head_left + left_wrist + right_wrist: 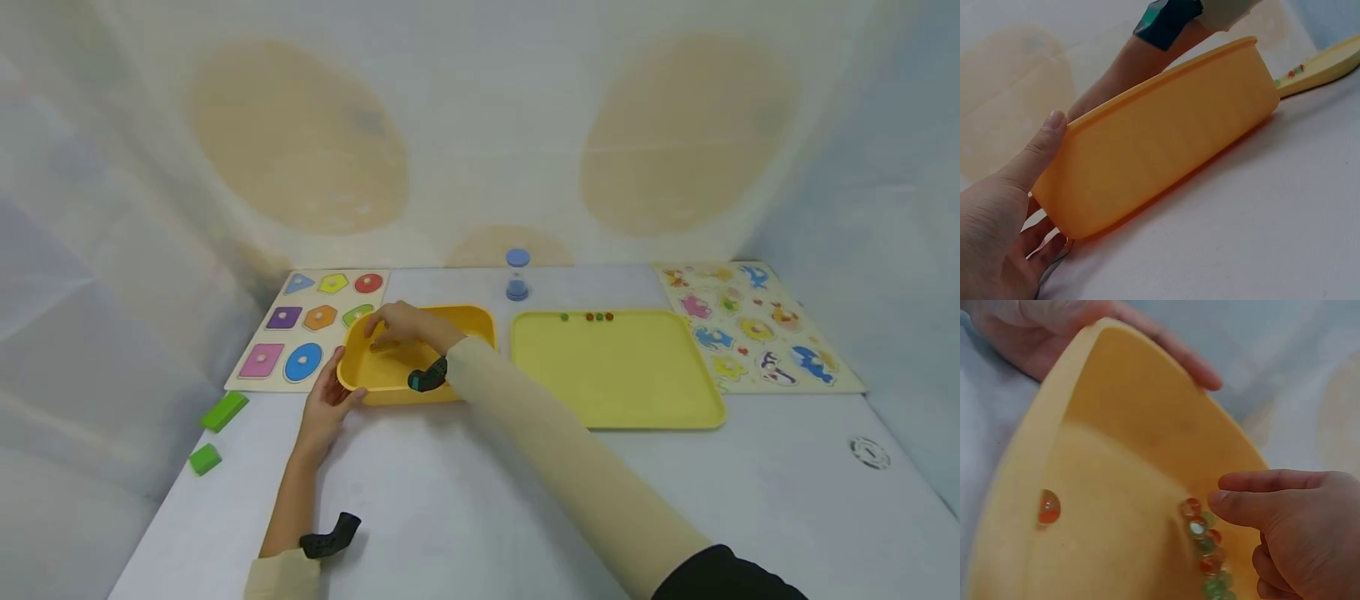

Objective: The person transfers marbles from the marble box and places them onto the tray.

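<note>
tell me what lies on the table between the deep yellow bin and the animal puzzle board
In the head view, the shallow yellow tray lies between the deep yellow bin and the animal puzzle board, with small marbles along its far edge.

Left of centre in the head view, the bin (397, 397) was orange-yellow, its marbles (1211, 565) orange-red and green; the tray (615, 375), right of centre, paler yellow. Blocks (224, 412) at lower left were bright green, sleeves (562, 454) below cream.
</note>
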{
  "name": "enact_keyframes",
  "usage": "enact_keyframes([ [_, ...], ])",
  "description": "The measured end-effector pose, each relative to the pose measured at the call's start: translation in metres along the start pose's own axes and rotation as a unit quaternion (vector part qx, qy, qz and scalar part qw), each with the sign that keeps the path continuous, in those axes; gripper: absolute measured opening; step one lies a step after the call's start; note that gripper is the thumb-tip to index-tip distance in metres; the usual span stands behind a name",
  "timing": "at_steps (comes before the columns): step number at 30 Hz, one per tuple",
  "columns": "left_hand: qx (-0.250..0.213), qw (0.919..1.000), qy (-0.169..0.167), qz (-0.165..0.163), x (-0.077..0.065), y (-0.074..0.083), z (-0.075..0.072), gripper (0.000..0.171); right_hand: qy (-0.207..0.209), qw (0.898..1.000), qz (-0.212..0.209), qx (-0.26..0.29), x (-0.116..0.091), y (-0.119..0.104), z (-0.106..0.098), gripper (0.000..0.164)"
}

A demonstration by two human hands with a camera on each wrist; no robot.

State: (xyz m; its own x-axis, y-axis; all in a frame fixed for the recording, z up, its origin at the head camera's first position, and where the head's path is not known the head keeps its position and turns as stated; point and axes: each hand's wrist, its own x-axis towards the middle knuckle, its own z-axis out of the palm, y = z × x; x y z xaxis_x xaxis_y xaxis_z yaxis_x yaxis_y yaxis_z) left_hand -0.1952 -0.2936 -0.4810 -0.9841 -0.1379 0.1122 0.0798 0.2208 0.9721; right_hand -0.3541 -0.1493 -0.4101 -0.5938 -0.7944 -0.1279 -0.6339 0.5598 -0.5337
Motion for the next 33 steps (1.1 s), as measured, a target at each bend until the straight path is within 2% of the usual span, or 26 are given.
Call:
enact_keyframes([
  [2,-0.002,1.0000,-0.003,0.002,0.000,-0.001,0.002,0.072,-0.008,1.000,0.013,0.001,0.001,0.001,0.006,0.024],
  [5,-0.005,0.9999,-0.007,0.006,0.002,-0.002,0.003,0.072,-0.012,0.999,0.018,-0.029,0.003,0.004,0.012,0.020],
  [9,-0.005,0.9999,-0.005,0.013,0.003,-0.002,0.004,0.071,0.000,0.997,0.005,-0.071,0.007,0.008,0.018,0.016],
  [13,-0.001,0.9999,0.001,0.013,0.002,-0.001,0.003,0.070,0.008,0.997,0.001,-0.074,0.011,0.008,0.019,0.015],
  [17,0.002,1.0000,0.003,0.000,0.002,-0.001,-0.001,0.072,0.021,0.997,-0.023,-0.063,0.011,0.002,0.010,0.014],
  [20,-0.004,1.0000,0.001,0.001,0.003,-0.001,-0.003,0.072,0.052,0.996,-0.057,-0.031,0.000,-0.001,-0.008,0.014],
  [23,-0.008,1.0000,0.001,0.005,0.006,0.001,-0.004,0.072,0.093,0.991,-0.092,0.018,-0.028,0.005,-0.032,0.017],
  [27,-0.002,1.0000,0.003,0.003,0.007,0.003,-0.005,0.073,0.143,0.982,-0.104,0.059,-0.088,0.034,-0.055,0.017],
  [30,0.001,1.0000,0.004,0.004,0.006,0.004,-0.007,0.073,0.169,0.981,-0.078,0.056,-0.138,0.071,-0.060,0.018],
  [33,0.001,1.0000,0.007,0.004,0.004,0.006,-0.010,0.072,0.183,0.982,-0.029,0.038,-0.184,0.114,-0.057,0.018],
])
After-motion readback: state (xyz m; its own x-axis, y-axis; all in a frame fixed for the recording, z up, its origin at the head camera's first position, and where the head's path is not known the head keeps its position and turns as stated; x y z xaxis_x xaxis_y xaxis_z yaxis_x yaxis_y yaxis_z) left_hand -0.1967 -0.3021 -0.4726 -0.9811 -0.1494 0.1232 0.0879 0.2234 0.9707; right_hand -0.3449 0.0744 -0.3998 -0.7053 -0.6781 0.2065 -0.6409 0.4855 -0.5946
